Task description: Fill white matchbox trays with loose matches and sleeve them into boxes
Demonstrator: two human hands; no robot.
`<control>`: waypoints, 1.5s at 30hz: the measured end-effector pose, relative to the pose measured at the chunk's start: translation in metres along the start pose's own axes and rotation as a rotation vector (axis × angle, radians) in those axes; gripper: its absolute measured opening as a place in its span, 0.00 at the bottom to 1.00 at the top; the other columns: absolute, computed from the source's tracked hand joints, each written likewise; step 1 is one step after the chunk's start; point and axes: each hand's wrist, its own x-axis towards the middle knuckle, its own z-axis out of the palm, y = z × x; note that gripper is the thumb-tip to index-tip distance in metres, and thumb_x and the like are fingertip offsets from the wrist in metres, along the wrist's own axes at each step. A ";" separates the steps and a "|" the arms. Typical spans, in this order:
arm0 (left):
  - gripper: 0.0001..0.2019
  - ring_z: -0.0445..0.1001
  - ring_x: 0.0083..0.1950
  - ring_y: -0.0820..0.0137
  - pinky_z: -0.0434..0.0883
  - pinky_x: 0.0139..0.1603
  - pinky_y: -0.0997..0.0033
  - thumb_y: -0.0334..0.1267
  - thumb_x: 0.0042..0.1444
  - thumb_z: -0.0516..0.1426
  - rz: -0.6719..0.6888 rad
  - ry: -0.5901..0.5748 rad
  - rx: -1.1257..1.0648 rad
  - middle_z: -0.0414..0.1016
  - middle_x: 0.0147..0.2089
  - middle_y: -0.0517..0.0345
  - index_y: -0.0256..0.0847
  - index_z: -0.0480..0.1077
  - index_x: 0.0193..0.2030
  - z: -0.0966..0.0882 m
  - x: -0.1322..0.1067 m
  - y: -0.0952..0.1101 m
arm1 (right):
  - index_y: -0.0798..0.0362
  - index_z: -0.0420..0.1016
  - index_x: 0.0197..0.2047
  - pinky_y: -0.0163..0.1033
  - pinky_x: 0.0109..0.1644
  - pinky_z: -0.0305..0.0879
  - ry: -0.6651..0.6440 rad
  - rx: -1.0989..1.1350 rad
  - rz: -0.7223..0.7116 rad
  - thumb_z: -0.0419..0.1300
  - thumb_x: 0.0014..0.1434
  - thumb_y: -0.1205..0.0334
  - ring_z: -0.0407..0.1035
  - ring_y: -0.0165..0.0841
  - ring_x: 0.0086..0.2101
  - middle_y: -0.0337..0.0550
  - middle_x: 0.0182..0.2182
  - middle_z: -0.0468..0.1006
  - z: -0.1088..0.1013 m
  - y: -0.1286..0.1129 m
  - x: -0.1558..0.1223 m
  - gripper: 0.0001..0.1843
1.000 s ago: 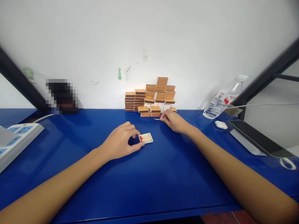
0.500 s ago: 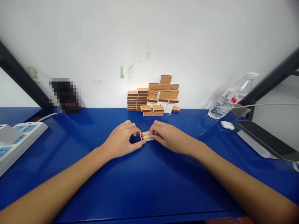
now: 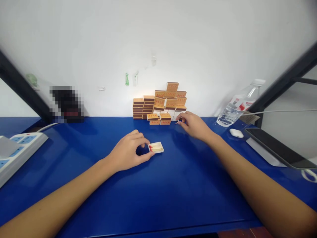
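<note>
My left hand grips the left end of a small white matchbox tray between thumb and forefinger. Inside the tray lie several red-headed matches, heads to the left. Farther back, my right hand reaches to the right foot of a stack of matchboxes. Its thumb and forefinger close on a single match by the table top. The boxes are orange with dark sides, some flat in two columns at the left, others on edge in tiers. My right fingers cover the stack's lower right corner.
The blue table meets a white wall. At the right are a tilted water bottle, a white earbud case and a phone. A power strip and a blurred dark object are at the left.
My right hand has left the match tray and moved back and right to the loose match beside the stack. My left hand keeps hold of the tray. The view has shifted slightly.
</note>
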 end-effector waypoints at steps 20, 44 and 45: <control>0.11 0.70 0.39 0.64 0.71 0.42 0.60 0.46 0.64 0.62 -0.009 0.031 0.076 0.76 0.36 0.55 0.41 0.78 0.44 -0.001 0.000 -0.002 | 0.51 0.68 0.39 0.43 0.45 0.66 -0.078 0.149 -0.126 0.54 0.71 0.61 0.70 0.39 0.38 0.48 0.39 0.75 0.001 -0.034 -0.006 0.07; 0.10 0.69 0.39 0.65 0.69 0.41 0.63 0.45 0.64 0.64 0.010 0.115 0.018 0.74 0.36 0.56 0.42 0.78 0.44 0.000 -0.001 -0.001 | 0.52 0.74 0.41 0.40 0.40 0.61 0.169 0.043 -0.052 0.54 0.72 0.60 0.71 0.37 0.36 0.47 0.38 0.78 0.000 -0.055 -0.012 0.10; 0.10 0.69 0.39 0.65 0.69 0.40 0.63 0.45 0.64 0.64 0.003 0.086 0.021 0.74 0.36 0.57 0.42 0.78 0.45 0.000 -0.001 -0.001 | 0.53 0.75 0.40 0.40 0.39 0.60 0.204 -0.007 0.042 0.55 0.71 0.61 0.71 0.38 0.36 0.47 0.37 0.79 -0.001 -0.040 -0.008 0.10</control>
